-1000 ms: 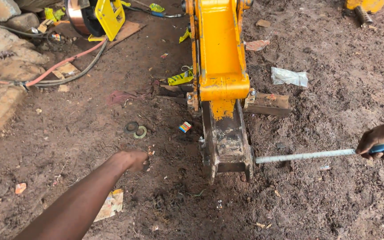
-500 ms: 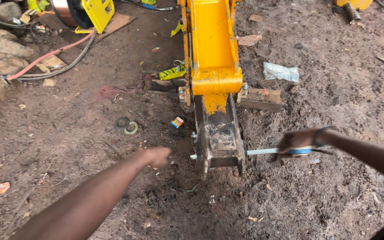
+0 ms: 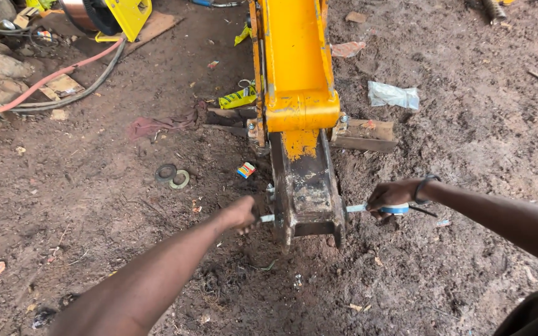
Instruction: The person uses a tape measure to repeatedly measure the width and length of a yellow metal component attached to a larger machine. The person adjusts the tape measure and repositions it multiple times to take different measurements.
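The right hand [image 3: 391, 195] is squeezing its fingers tight around the blue-handled metal rod [image 3: 357, 208]. The rod is poking through the muddy bracket [image 3: 307, 194] of the yellow arm [image 3: 296, 62]. The left hand [image 3: 242, 214] is curling its fingers around the rod's other end.

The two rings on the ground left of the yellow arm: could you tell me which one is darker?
The left ring is darker, nearly black. The ring overlapping its right edge is pale and greenish, and lies nearer the left hand.
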